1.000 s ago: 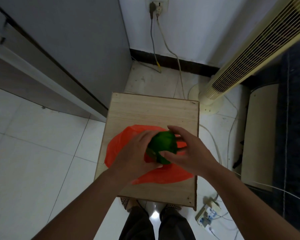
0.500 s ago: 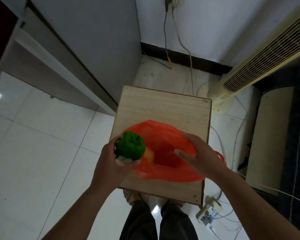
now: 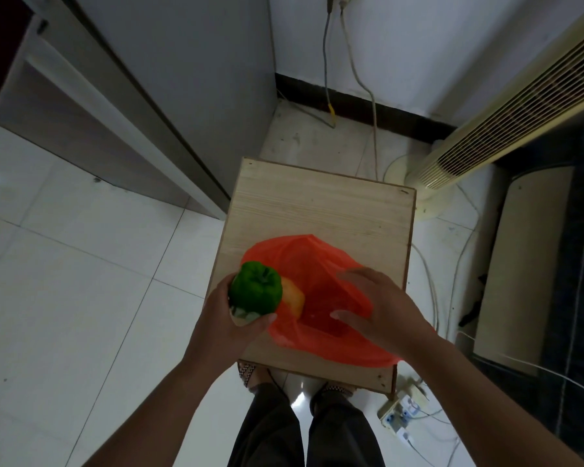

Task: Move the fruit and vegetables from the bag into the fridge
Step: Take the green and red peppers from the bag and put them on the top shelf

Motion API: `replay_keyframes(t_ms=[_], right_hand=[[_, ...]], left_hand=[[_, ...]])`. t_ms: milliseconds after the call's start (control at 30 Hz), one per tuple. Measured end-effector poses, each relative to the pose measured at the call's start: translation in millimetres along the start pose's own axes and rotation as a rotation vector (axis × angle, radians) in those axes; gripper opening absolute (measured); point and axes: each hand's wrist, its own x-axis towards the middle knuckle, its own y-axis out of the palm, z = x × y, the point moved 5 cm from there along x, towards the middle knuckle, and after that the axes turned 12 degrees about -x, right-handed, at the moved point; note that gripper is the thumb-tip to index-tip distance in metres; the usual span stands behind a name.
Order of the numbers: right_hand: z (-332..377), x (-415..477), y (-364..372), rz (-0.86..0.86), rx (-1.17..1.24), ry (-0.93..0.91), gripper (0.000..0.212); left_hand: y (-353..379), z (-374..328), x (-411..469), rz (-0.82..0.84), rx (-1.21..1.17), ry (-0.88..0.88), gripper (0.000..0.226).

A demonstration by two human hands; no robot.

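An orange-red plastic bag point(image 3: 297, 257) lies open on a small wooden table point(image 3: 321, 203). My left hand point(image 3: 223, 325) grips a green bell pepper point(image 3: 255, 291) over the table's left edge, just left of the bag's mouth. A yellow-orange fruit point(image 3: 293, 299) shows inside the bag right beside the pepper. My right hand point(image 3: 381, 308) hovers with spread fingers over the bag's right half; whether it touches the plastic I cannot tell. The grey fridge point(image 3: 182, 69) stands shut at the upper left.
A cream tower fan point(image 3: 506, 106) leans at the right of the table, with cables point(image 3: 371, 106) running from a wall socket. A power strip point(image 3: 402, 406) lies on the tiled floor by my feet. White floor tiles point(image 3: 64, 298) spread to the left.
My left hand lifted the green pepper out of the bag and carried it left. My right hand let go of the pepper and stayed over the bag. The view shifted a little.
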Motion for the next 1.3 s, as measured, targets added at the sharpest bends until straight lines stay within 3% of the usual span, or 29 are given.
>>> replay_keyframes(t_ms=[233,400,833,1033,1300], right_hand=[[-5,-3,23,0.152,-0.08,0.007,0.071],[-10,-2,32,0.164,-0.111,0.017,0.076],[48,-28,-45,-0.024,0.114,0.035,0.073],[90,-70,-106,-0.142,0.225,0.083,0.073],[119,-113,-127,-0.219,0.262,0.113,0.074]], left_hand=[[3,-16,-2,-0.044,-0.029,0.016,0.075],[10,-4,-3,0.006,-0.015,-0.021,0.085],[-4,-73,-33,0.085,-0.051,-0.009,0.065],[-19,-134,-76,0.117,0.01,-0.001,0.087],[-50,-163,-119,0.123,0.053,0.056,0.078]])
